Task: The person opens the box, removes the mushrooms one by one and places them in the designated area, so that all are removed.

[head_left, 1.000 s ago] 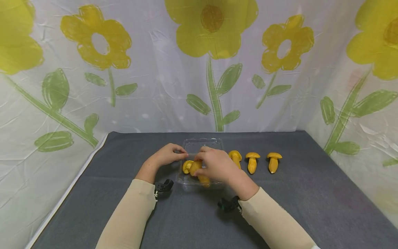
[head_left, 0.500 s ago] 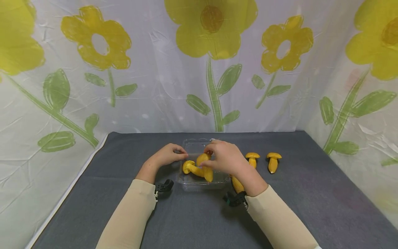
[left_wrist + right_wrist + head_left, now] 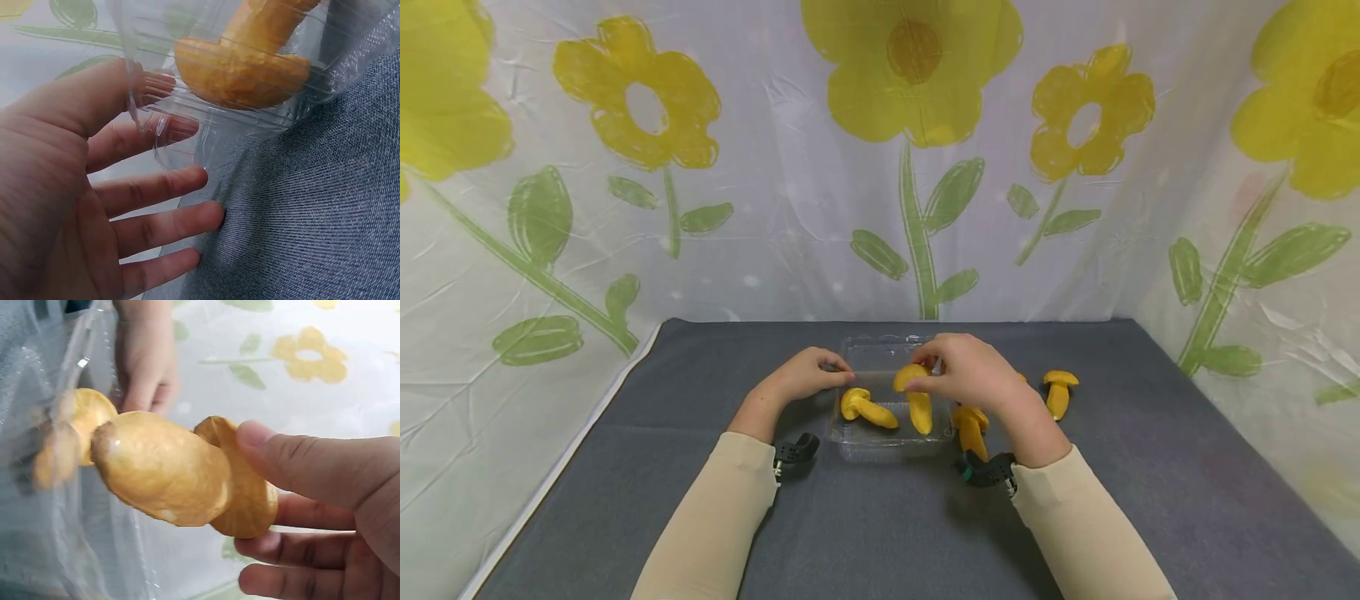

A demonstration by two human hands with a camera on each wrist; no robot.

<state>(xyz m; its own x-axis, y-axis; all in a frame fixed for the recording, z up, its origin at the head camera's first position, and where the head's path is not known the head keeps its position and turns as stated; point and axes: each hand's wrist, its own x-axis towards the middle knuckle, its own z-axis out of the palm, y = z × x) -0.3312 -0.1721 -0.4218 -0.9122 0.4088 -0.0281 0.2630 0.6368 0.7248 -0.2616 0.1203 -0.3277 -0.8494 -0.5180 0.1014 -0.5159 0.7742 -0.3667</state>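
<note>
My right hand [image 3: 973, 372] pinches a yellow mushroom [image 3: 919, 410] by its cap, stem hanging down, over the right half of a clear plastic container [image 3: 887, 442]. In the right wrist view the thumb and fingers grip the cap, and the thick stem [image 3: 162, 469] points away from the palm. Another yellow mushroom [image 3: 871, 409] lies on its side in the container's left half. At the container's left edge, my left hand [image 3: 808, 372] pinches the rim between thumb and index finger. Its other fingers [image 3: 165, 225] stretch out loosely in the left wrist view.
Right of the container lies a mushroom [image 3: 972, 429], partly behind the right wrist. Another mushroom [image 3: 1060, 393] lies farther right, and one more is nearly hidden by the right hand. The container's open lid [image 3: 880, 350] lies behind it on the grey tablecloth [image 3: 865, 533].
My right hand has carried its mushroom rightward inside the container, turning it from slanted to nearly upright. The mushroom lying at the left is uncovered. My left hand has stayed at the rim.
</note>
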